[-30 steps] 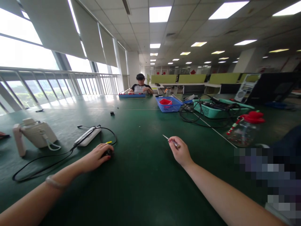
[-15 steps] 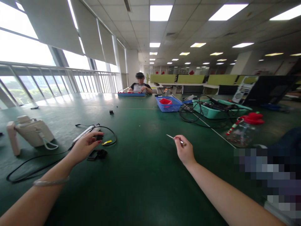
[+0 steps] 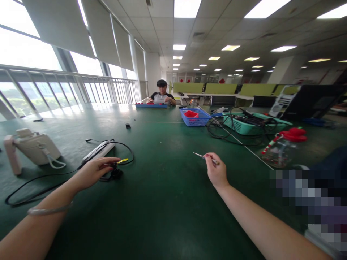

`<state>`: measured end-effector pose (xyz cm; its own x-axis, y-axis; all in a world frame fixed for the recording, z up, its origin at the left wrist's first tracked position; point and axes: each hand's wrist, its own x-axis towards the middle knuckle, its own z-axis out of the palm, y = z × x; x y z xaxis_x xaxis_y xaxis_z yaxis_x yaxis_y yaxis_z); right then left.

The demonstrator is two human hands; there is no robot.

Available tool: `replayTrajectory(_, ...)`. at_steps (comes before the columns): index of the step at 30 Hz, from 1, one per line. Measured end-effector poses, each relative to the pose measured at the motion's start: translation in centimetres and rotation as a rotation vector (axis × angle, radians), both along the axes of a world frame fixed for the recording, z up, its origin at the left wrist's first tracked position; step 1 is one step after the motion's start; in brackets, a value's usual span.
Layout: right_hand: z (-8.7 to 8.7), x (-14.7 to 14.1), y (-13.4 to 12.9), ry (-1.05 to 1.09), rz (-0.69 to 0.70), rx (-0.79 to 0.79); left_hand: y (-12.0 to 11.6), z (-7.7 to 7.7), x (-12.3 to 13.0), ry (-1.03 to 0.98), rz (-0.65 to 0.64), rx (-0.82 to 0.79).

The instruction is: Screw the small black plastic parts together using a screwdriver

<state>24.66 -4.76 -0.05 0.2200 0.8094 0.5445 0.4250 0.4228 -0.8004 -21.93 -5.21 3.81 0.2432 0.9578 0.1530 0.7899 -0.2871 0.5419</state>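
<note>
My left hand [image 3: 92, 174] is closed at the fingertips on a small black part [image 3: 115, 166], partly hidden by the fingers. Just under it on the green table lies a black frame-like piece [image 3: 117, 174], so close that I cannot tell whether the two touch. In my right hand [image 3: 217, 171] is a slim screwdriver [image 3: 199, 155], pinched between thumb and fingers. Its thin metal shaft points left, over the table, clear of the black parts. Beside my left hand a white power strip [image 3: 99, 151] lies with a black cable [image 3: 132, 153] bearing a yellow tag.
A beige bottle-like container [image 3: 39, 148] stands at left. Farther off lies a small black block [image 3: 128, 126]. To the right are a blue basket [image 3: 195, 121], a green basket [image 3: 235, 126] with cables, and a red-lidded jar [image 3: 279, 153]. Another person [image 3: 162, 96] sits across the table [image 3: 168, 209].
My left hand has moved down with the small black part, toward the black frame-like piece. The right hand has shifted slightly right, still holding the screwdriver. The view has tipped slightly down.
</note>
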Motion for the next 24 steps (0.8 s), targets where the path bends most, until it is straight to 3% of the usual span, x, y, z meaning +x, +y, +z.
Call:
replayTrajectory(6, -0.06, 0.07, 0.04, -0.016, -0.001, 0.002, 0.19, 0.13, 0.11, 0.175, -0.113, 0.039)
replayTrajectory(13, 0.08, -0.06, -0.14, -0.042, 0.044, -0.011, 0.01, 0.07, 0.01, 0.281, -0.108, 0.054)
replayTrajectory(24, 0.24, -0.13, -0.24, -0.064, 0.031, 0.0, -0.34, 0.46, 0.17, 0.286, -0.154, 0.04)
